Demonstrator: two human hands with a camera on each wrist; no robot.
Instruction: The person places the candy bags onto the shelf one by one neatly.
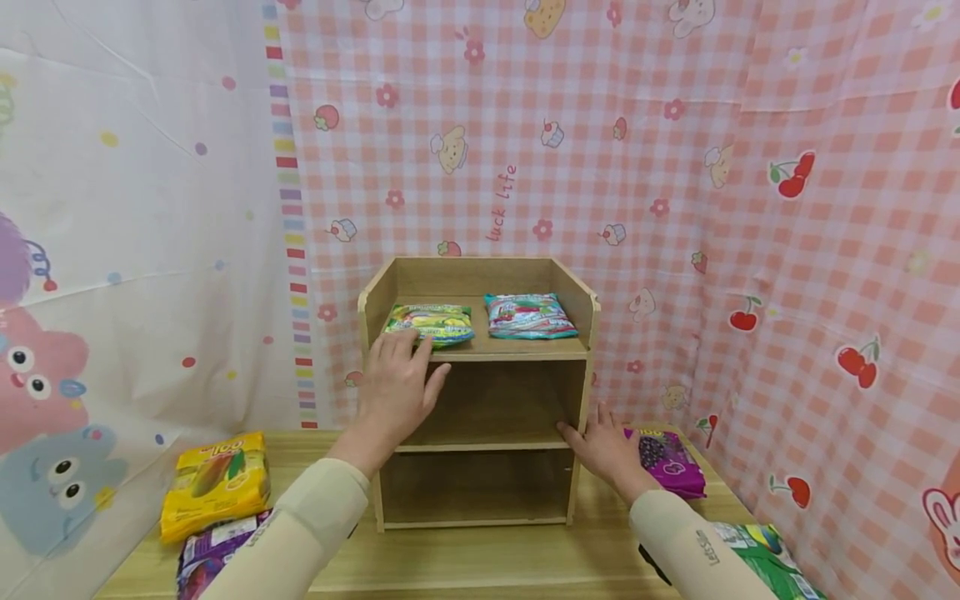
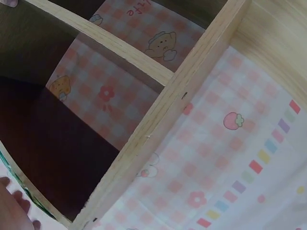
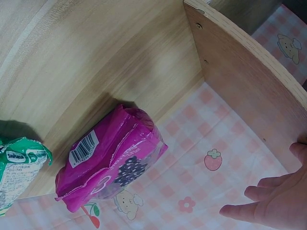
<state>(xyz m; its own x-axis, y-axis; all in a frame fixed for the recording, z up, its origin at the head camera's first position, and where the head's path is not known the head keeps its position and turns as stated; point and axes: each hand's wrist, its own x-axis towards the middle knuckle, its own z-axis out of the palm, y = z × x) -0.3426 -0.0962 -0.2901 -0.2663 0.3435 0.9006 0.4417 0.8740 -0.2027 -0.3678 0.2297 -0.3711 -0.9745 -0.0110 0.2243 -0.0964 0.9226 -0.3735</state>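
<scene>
A wooden shelf unit [image 1: 487,447] stands on the table with two candy bags on its top level. On the left lies a yellow-green bag [image 1: 442,323]; my left hand [image 1: 393,375] is at its front edge, fingers over its near side. In the left wrist view only part of that hand [image 2: 12,211] shows, beside a green strip of the bag. To the right sits a teal-and-white bag [image 1: 529,317]. My right hand [image 1: 609,450] is at the unit's right side panel [image 3: 254,86], its thumb by the front edge and its other fingers extended outside.
A purple grape-print bag [image 3: 110,158] lies right of the unit, with a green bag [image 3: 24,167] nearer me. On the left, a yellow mango-print bag [image 1: 217,483] lies by a dark purple bag [image 1: 213,550]. Pink checked cloth [image 1: 600,167] hangs behind.
</scene>
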